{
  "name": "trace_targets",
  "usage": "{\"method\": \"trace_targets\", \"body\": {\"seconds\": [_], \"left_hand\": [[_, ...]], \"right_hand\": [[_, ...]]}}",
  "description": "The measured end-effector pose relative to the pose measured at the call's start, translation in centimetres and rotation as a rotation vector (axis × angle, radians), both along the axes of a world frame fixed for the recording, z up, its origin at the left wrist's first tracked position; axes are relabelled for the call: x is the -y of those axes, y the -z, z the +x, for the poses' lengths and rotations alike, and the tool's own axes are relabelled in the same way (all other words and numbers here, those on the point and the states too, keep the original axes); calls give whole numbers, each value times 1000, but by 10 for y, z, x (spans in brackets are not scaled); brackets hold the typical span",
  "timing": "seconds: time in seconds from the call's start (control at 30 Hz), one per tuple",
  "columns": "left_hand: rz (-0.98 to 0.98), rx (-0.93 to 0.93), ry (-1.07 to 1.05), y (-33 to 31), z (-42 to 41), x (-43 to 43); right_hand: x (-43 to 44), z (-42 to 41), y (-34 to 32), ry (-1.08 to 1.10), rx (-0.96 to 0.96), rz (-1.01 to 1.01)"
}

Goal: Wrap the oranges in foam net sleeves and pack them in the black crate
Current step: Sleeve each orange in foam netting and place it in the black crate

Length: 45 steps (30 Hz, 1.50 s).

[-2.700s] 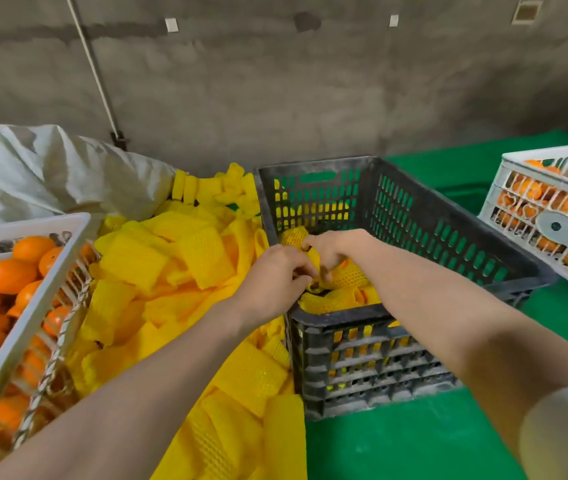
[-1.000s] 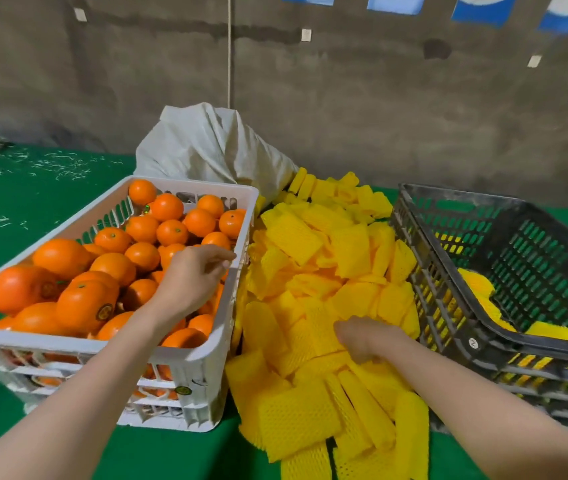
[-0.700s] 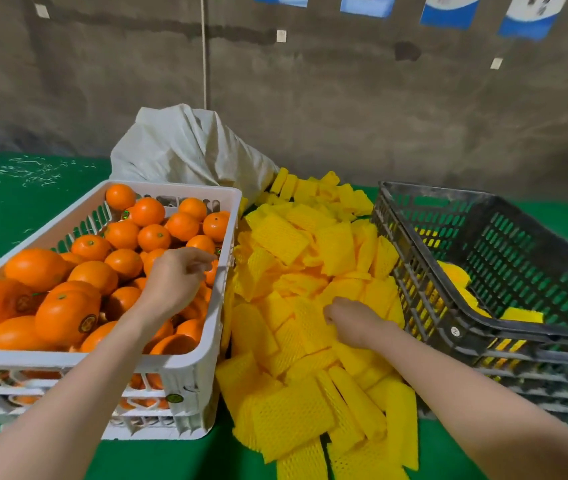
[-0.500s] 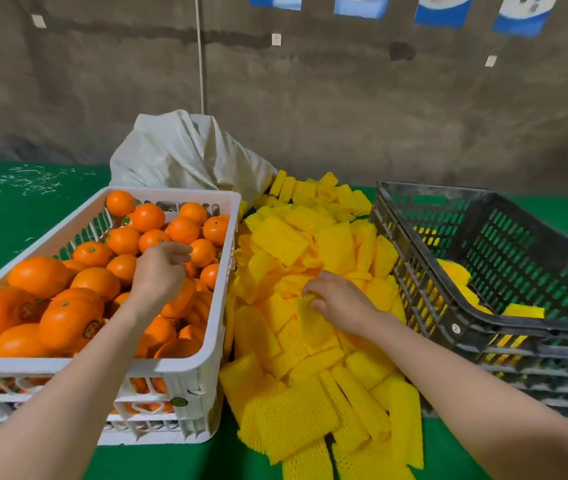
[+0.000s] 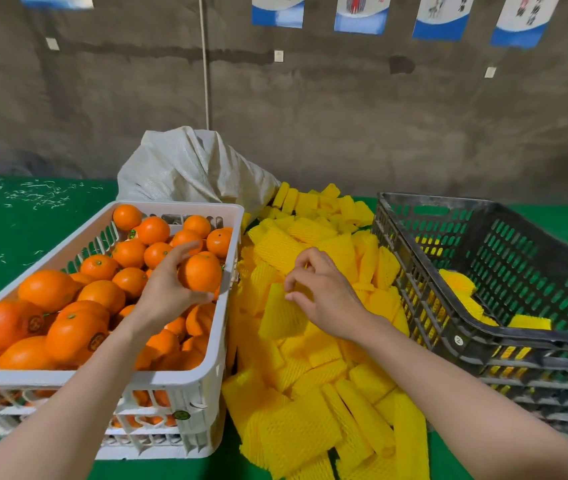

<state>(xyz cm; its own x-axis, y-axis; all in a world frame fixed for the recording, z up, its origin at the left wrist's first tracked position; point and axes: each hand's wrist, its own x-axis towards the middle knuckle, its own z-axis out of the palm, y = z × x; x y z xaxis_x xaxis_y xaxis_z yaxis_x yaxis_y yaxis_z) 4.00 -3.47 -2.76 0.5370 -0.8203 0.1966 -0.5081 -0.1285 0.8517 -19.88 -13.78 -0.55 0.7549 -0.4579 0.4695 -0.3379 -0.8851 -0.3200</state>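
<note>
**Orange in one hand, sleeve in the other**

My left hand (image 5: 168,289) has its grip curled round one orange (image 5: 201,273), held over the heap of loose oranges (image 5: 67,306) near the right wall of the white crate (image 5: 178,379). My right hand (image 5: 324,296) is over the pile of yellow foam net sleeves (image 5: 310,427) — its grip is a pinch, thumb and fingertips nipping the upper edge of one sleeve (image 5: 280,318), which tilts up from the pile. The pile lies on the green worktop (image 5: 15,230) between the two crates, pressed against both. The black crate (image 5: 518,337) stands on the right, and a few yellow sleeved pieces (image 5: 457,282) lie inside it along its near side — I cannot tell what each one holds. A white sack (image 5: 189,168) slumps behind the white crate and the pile, against the grey wall.
</note>
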Motion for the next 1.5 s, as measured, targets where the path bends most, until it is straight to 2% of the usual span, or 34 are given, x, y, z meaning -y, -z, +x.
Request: {"method": "trace_targets", "body": {"seconds": [0.07, 0.13, 0.27, 0.37, 0.47, 0.67, 0.8, 0.9, 0.97, 1.07, 1.13, 1.23, 1.3, 1.37, 1.43, 1.5], "left_hand": [[-168, -79, 79, -11, -14, -3], [-248, -185, 140, -19, -26, -3], [-299, -416, 265, -30, -52, 0], [-328, -540, 295, -33, -76, 8], [-356, -619, 291, -33, -101, 17], [-353, -544, 270, -24, -130, 26], [-315, -766, 427, -19, -131, 25], [-299, -912, 555, -16, -129, 24], [-272, -921, 590, -14, -130, 25], [-264, -853, 486, -14, -135, 28], [-294, -867, 394, -15, -137, 29], [-344, -771, 278, -16, -138, 30], [-374, -710, 212, -16, -139, 31], [-373, -655, 193, -15, -139, 32], [-350, -739, 274, -13, -138, 31], [-330, -928, 347, -13, -136, 31]], "right_hand": [[-1, -1, -7, -53, 20, 35], [-3, -3, -13, -87, 33, 174], [-9, -7, -27, -166, 217, 465], [-11, -9, -33, -222, 294, 580], [-13, -11, -31, -201, 313, 602], [-10, -16, -10, 36, 406, 490], [-2, -24, -13, 120, 438, 512], [5, -31, -15, 164, 384, 513], [10, -34, -16, 187, 338, 537], [12, -32, -15, 203, 351, 630], [7, -30, -15, 183, 444, 781], [-2, -32, -13, 117, 599, 1119], [-3, -34, -11, 80, 535, 1273], [-5, -35, -11, 2, 494, 1286], [-3, -36, -15, -105, 563, 1297], [1, -38, -22, -187, 569, 1292]]}}
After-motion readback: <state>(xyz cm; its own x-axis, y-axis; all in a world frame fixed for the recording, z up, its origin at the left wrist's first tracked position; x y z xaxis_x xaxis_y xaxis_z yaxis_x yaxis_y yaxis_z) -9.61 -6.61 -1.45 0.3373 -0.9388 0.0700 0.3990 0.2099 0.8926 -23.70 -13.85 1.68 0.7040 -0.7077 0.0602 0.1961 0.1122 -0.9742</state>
